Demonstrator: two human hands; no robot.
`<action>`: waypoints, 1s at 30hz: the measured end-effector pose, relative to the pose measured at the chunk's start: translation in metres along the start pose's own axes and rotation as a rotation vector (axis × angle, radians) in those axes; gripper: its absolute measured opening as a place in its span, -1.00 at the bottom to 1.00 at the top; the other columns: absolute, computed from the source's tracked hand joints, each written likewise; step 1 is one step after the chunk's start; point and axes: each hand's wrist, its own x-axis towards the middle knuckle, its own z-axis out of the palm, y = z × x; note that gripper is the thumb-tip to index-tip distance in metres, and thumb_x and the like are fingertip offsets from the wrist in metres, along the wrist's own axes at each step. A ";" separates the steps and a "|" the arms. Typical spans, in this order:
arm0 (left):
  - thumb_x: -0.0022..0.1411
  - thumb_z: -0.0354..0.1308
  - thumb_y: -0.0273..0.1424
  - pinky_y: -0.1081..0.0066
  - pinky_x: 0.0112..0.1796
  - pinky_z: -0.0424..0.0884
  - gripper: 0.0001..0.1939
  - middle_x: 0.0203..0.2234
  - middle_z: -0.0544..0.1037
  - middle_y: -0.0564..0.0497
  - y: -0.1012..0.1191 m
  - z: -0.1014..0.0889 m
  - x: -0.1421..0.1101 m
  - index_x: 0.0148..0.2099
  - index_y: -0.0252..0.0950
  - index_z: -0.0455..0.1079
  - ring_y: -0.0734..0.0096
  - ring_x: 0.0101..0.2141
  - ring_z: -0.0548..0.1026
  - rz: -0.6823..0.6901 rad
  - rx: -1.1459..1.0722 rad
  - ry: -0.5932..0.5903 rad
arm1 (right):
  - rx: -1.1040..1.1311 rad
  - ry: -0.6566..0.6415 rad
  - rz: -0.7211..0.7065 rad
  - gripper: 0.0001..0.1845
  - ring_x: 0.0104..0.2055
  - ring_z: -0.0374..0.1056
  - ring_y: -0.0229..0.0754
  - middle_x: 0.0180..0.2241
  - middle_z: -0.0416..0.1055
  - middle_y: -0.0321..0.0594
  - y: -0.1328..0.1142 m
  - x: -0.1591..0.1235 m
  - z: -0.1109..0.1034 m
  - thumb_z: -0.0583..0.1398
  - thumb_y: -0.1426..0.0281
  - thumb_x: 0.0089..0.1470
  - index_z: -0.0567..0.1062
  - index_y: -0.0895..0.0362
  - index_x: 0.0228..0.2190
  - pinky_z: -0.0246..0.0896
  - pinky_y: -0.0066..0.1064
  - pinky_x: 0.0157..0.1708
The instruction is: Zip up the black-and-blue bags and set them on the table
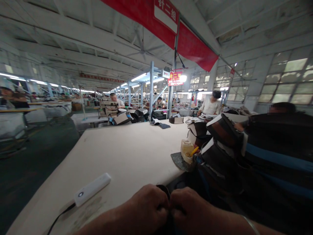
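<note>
My left hand [150, 205] and my right hand [189, 205] are at the near edge of the pale table [122, 153], knuckles almost touching. Both are closed with fingers curled in. A dark piece [162, 188] shows just behind and between them, but its kind is unclear, and whatever the fingers grip is hidden. Left of my left hand lies a white power bank [93, 189] with a black cable. Beyond my right hand, a cloudy glue-like container [187, 148] with a yellow-handled tool [194, 151] stands on a dark pad [179, 161].
Dark and white sewn pieces [220, 150] are heaped at the right, next to a person in dark clothes [281, 137]. More pieces [122, 118] lie along the table's far edge. Co-workers [211, 104] sit farther back. A metal post [151, 88] rises behind the table.
</note>
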 end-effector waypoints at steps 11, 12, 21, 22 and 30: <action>0.08 0.04 -0.48 0.55 -0.44 0.17 -0.87 -0.55 0.38 0.11 -0.006 0.002 0.003 -0.42 -0.34 0.41 0.51 -0.47 0.31 0.046 -0.030 -0.037 | -0.070 0.119 -0.284 -0.88 -0.50 0.21 -0.28 -0.48 0.40 -0.20 0.025 0.003 0.025 0.11 0.46 -0.23 0.38 0.18 -0.50 -0.12 -0.45 -0.50; 0.11 0.04 -0.48 0.57 -0.46 0.16 -0.84 -0.54 0.37 0.12 -0.006 -0.001 0.004 -0.38 -0.35 0.46 0.53 -0.47 0.30 0.059 -0.056 -0.063 | -0.037 0.145 -0.288 -0.93 -0.50 0.20 -0.30 -0.51 0.37 -0.22 0.026 0.003 0.025 0.09 0.49 -0.22 0.34 0.18 -0.53 -0.10 -0.47 -0.50; 0.01 0.05 -0.51 0.51 -0.43 0.15 -0.94 -0.59 0.29 0.12 -0.001 0.015 0.007 -0.49 -0.34 0.30 0.51 -0.50 0.28 0.083 0.117 0.044 | -0.028 0.146 -0.328 -0.85 -0.51 0.15 -0.30 -0.51 0.34 -0.23 0.027 -0.001 0.024 0.11 0.48 -0.29 0.38 0.19 -0.51 -0.17 -0.44 -0.51; 0.00 0.06 -0.50 0.48 -0.42 0.15 -0.95 -0.58 0.31 0.11 -0.001 0.019 0.008 -0.49 -0.34 0.27 0.50 -0.49 0.28 0.067 0.158 0.066 | -0.045 0.145 -0.330 -0.83 -0.50 0.14 -0.29 -0.50 0.35 -0.22 0.026 -0.002 0.023 0.12 0.47 -0.29 0.39 0.19 -0.49 -0.18 -0.43 -0.50; 0.13 0.07 -0.42 0.50 -0.44 0.14 -0.88 -0.52 0.31 0.11 -0.006 0.003 0.004 -0.40 -0.36 0.38 0.50 -0.46 0.23 0.042 -0.284 0.061 | 0.558 -0.153 -0.110 -0.66 -0.39 0.09 -0.30 -0.45 0.25 -0.27 0.025 -0.006 -0.020 0.15 0.20 0.19 0.46 0.26 -0.33 0.03 -0.46 -0.38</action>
